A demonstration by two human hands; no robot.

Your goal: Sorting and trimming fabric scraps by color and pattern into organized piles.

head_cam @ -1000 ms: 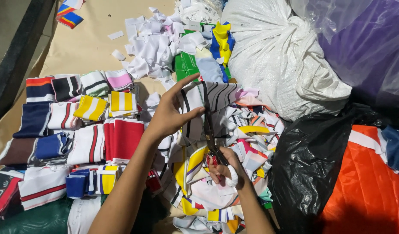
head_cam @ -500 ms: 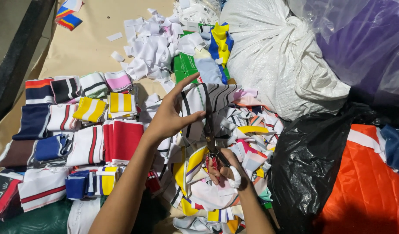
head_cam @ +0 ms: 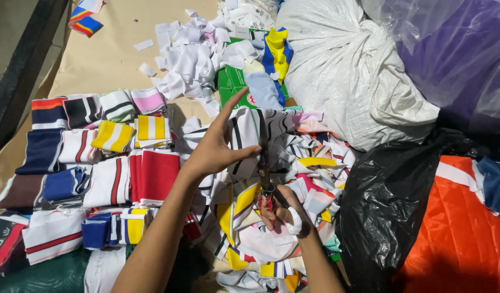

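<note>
down at the middle of the floor, right hand [head_cam: 282, 214] grips scissors [head_cam: 265, 168] cutting the striped cloth [head_cam: 250, 127] the left hand [head_cam: 214, 149] pinches, folded stacks [head_cam: 98, 157] done at left, heap of scraps [head_cam: 304, 179] left.

Striped strip [head_cam: 250, 127] is soft matt cloth; scissors [head_cam: 263, 163] dull metal; black bag [head_cam: 385, 201] glossy, crinkled plastic.

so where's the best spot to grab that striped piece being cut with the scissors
Probably its left edge, coming from the left side, where the left hand already pinches the black-and-white striped fabric. The scissors in the right hand run up the middle with blades pointing away, so a grip left of the cut line keeps fingers off the blades and the cloth taut.
</note>
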